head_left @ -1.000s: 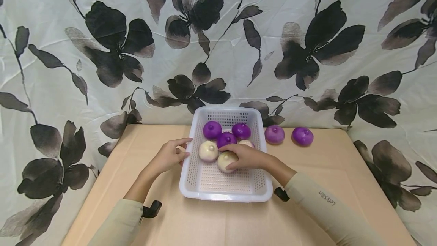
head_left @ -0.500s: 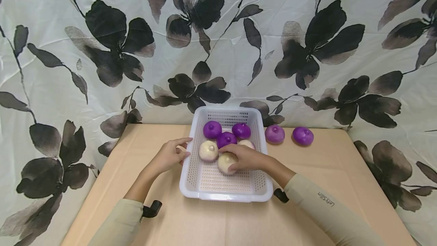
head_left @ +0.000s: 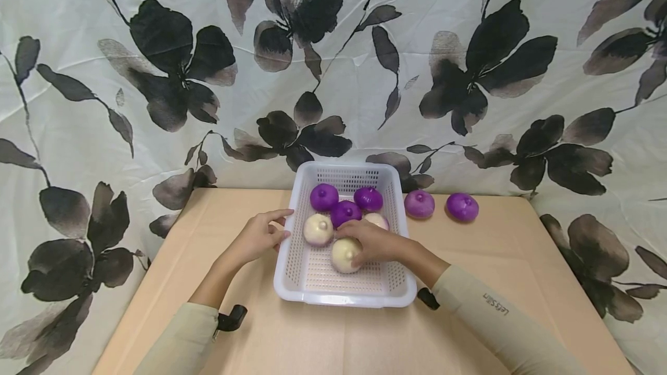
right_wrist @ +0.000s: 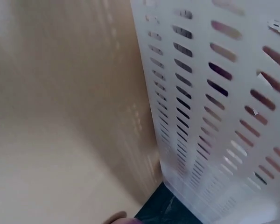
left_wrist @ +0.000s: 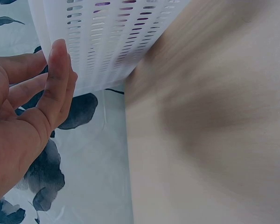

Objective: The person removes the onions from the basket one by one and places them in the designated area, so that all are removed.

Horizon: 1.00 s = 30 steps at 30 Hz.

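Observation:
A white perforated plastic basket (head_left: pixel 344 298) stands on the table. My left hand (head_left: pixel 259 237) holds its left rim; in the left wrist view, the fingers (left_wrist: pixel 58 88) lie along the basket wall (left_wrist: pixel 102 46). Inside the basket, my right hand (head_left: pixel 372 241) grips a pale onion (head_left: pixel 345 256) with the thumb and fingers on its right and far sides. Another pale onion (head_left: pixel 318 230) sits to its left, and a third pale onion (head_left: pixel 376 221) is partly behind the hand. Purple onions (head_left: pixel 345 213) fill the far part. In the right wrist view, the basket wall (right_wrist: pixel 214 102) hides the right hand.
Two purple onions lie on the table outside the basket at the right: one onion (head_left: pixel 419 205) close to its wall and another onion (head_left: pixel 462 207) farther right. Behind the wooden table (head_left: pixel 490 259) hangs a floral cloth (head_left: pixel 385 85).
The pale onion under my right hand has shifted slightly toward the front of the basket, and more of it shows. My left hand and the basket have stayed put.

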Motion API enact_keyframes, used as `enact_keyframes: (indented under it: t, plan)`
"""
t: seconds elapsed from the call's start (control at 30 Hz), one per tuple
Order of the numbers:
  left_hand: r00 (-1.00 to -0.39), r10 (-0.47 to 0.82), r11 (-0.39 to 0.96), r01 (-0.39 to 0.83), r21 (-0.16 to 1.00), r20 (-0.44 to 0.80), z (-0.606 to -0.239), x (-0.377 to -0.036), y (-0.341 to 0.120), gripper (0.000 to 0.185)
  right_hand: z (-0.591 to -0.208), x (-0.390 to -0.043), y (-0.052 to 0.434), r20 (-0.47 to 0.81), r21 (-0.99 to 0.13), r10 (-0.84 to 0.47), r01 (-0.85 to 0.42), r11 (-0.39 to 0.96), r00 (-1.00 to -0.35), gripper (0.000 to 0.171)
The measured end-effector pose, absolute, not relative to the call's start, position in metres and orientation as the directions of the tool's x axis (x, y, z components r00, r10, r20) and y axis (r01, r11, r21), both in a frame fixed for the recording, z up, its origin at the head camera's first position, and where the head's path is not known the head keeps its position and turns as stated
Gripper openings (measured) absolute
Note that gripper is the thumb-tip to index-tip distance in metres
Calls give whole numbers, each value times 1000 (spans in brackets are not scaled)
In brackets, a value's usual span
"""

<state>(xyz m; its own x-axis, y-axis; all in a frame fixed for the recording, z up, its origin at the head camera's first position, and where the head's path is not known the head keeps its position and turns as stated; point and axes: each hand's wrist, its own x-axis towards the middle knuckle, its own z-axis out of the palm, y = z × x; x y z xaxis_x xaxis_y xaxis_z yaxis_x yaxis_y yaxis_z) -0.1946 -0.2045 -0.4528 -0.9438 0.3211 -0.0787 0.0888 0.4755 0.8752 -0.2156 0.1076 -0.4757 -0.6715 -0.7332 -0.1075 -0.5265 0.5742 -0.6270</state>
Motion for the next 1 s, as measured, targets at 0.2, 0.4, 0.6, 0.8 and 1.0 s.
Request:
enact_keyframes:
  t: [0.2,0.4,0.6,0.8,1.0]
  plan:
    - [-943,324,475,89,876,-80,-452,-194,-205,56,-480,-214,105,-111,-587,-736,-553,591,-668,66]
    - [-942,326,474,90,876,-79,-452,-194,-204,56,-480,-214,105,-125,-596,-732,-539,595,-670,66]
    - [-943,322,478,85,874,-84,-451,-194,-203,56,-479,-213,106,-137,-601,-734,-534,595,-665,68]
    - [-946,311,482,75,873,-90,-451,-194,-203,56,-479,-212,107,-144,-619,-739,-523,586,-659,68]
    - [-947,308,485,75,872,-90,-450,-194,-203,56,-479,-212,105,-161,-634,-749,-514,578,-643,70]
